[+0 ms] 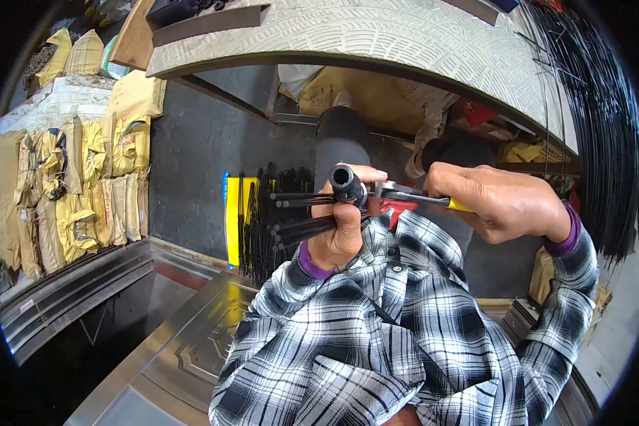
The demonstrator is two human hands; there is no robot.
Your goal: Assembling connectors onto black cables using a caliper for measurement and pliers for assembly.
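Observation:
My left hand is closed around a black tube whose hollow round end faces up. Several thin black rods with rounded ends stick out to the left from between its fingers, like the ribs of an umbrella frame. In my right hand is a pair of pliers with a yellow part on the handle. The pliers' metal jaws are close beside the tube; whether they grip anything there I cannot tell. Something red shows below the pliers, partly hidden.
Bundles of black rods stand at my left beside a yellow sheet. A worktable spans the far side. Long black rods hang over its right end. Wrapped packages are stacked at the far left, and a metal panel lies near left.

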